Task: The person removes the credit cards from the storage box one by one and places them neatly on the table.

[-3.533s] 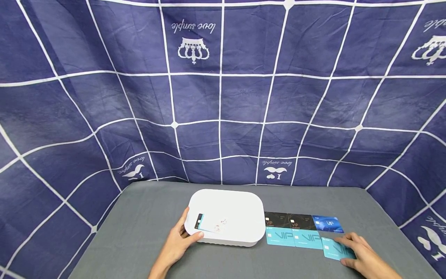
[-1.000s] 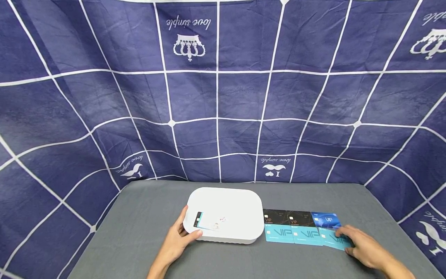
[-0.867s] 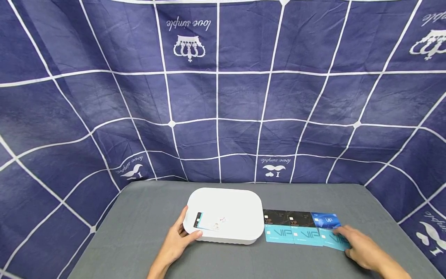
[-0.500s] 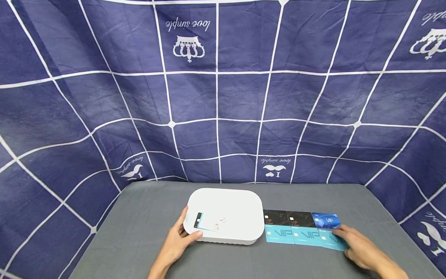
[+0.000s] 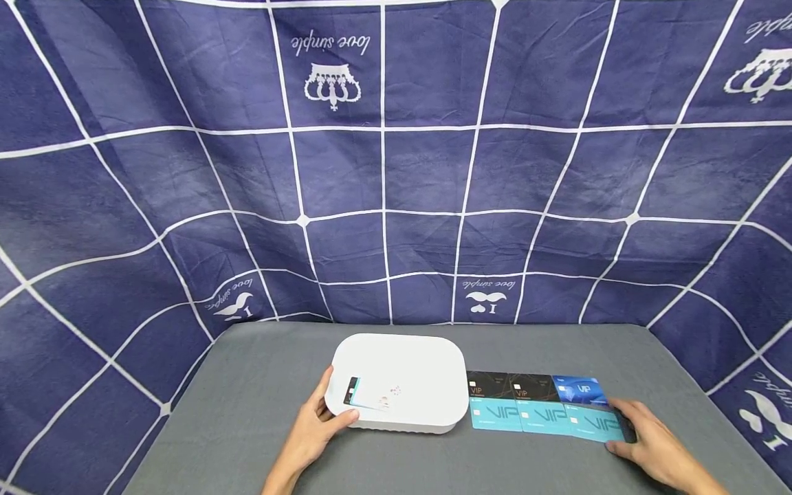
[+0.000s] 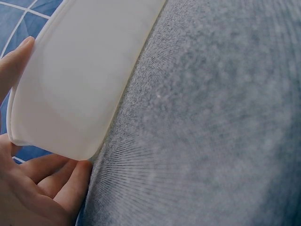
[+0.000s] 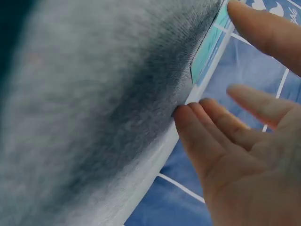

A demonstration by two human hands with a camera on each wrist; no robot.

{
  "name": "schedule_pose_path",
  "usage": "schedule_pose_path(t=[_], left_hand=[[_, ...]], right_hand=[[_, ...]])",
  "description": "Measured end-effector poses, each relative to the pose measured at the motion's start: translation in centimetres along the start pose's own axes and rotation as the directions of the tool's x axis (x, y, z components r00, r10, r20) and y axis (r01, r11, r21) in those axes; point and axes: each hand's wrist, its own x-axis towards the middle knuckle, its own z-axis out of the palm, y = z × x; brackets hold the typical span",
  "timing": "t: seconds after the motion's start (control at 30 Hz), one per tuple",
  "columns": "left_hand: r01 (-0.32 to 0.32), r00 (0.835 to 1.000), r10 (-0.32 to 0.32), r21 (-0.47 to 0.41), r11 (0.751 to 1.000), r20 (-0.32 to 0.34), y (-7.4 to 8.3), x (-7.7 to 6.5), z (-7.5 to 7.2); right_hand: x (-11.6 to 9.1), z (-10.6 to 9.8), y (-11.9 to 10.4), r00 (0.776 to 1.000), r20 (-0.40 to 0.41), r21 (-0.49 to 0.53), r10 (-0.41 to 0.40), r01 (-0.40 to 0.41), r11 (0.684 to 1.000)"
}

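Note:
My left hand [image 5: 311, 427] grips the near left corner of a white rounded box [image 5: 427, 368], thumb at the front rim; in the left wrist view its fingers bend against the end of the box [image 6: 80, 80]. Inside, at the front left, lie a few cards, among them a black card [image 5: 349, 393] and a pale card with small red marks [image 5: 375, 395]. My right hand [image 5: 652, 443] is at the right end of two rows of cards, its fingers spread around the corner of the rightmost teal VIP card [image 5: 590, 423]. Above that card lies a blue VIP card [image 5: 579, 390].
Two black VIP cards [image 5: 491, 385] continue the upper row leftward to the box's right side. Below them lie two more teal VIP cards [image 5: 496, 414], edge to edge. Grey cloth [image 5: 260, 385] covers the table, and a blue curtain with white lines [image 5: 433, 172] hangs around it.
The rightmost teal card, earlier lower and apart, has moved up and left into line under the blue card. My right hand has let it go and drawn back rightward. The left hand stays put.

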Motion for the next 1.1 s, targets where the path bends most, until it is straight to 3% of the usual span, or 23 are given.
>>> schedule_pose_path(t=[0.1,0.2,0.43,0.67,0.8,0.9,1.1], left_hand=[[0.000,1.000,0.000,0.001,1.000,-0.009,-0.1,0.0,-0.1],[-0.005,1.000,0.005,-0.004,1.000,-0.010,-0.1,0.0,-0.1],[-0.007,1.000,0.007,0.004,1.000,-0.011,0.0,0.1,0.0],[-0.010,1.000,0.010,-0.002,1.000,-0.004,0.0,0.1,0.0],[-0.012,1.000,0.012,-0.006,1.000,-0.003,-0.1,0.1,0.0],[-0.013,1.000,0.013,0.004,1.000,-0.002,-0.1,0.1,0.0],[-0.009,1.000,0.009,0.023,1.000,-0.001,0.0,0.1,0.0]], right_hand=[[0.0,-0.3,0.0,0.995,0.065,-0.013,0.079,-0.078,0.997],[0.1,-0.5,0.1,0.988,0.119,-0.016,0.103,-0.102,0.995],[0.1,-0.1,0.5,0.998,-0.015,-0.022,0.054,-0.055,0.998],[-0.1,0.2,0.2,0.998,-0.061,-0.009,0.025,-0.026,1.000],[-0.2,0.6,0.2,0.991,-0.130,0.044,-0.041,0.047,0.998],[-0.4,0.6,0.3,0.991,-0.121,0.057,-0.056,0.063,0.996],[-0.8,0.3,0.4,0.998,-0.058,0.044,-0.015,0.018,0.999]])
